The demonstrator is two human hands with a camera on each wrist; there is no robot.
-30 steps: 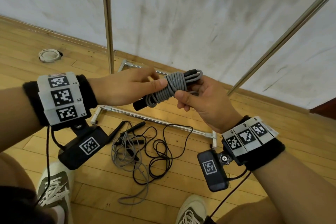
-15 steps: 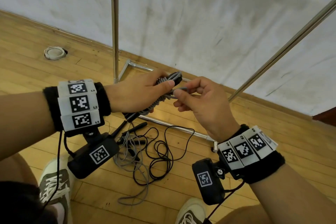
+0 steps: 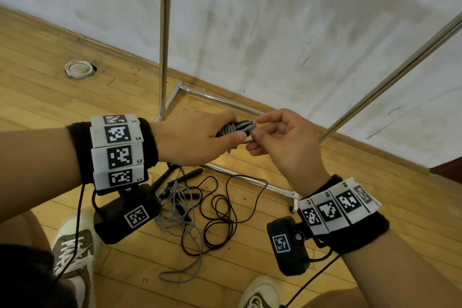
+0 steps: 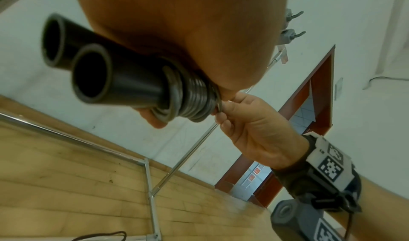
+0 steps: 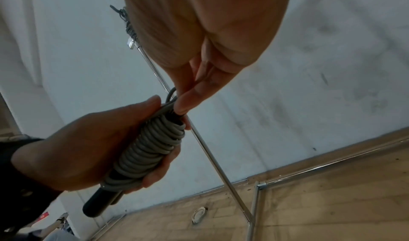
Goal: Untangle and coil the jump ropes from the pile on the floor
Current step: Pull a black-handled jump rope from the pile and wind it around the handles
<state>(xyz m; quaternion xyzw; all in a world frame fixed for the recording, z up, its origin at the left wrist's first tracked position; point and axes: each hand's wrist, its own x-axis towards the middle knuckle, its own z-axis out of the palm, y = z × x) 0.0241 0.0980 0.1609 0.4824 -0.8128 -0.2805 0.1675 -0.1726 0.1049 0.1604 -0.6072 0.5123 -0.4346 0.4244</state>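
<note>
Grey coiled jump rope (image 3: 231, 130) sits at frame centre, gripped by the left hand (image 3: 197, 140); right hand (image 3: 282, 137) fingers (image 5: 183, 105) pinch its end loop. Tuck that loop snugly. Tangled pile (image 3: 200, 210) waits on the floor (image 3: 50, 97).
</note>
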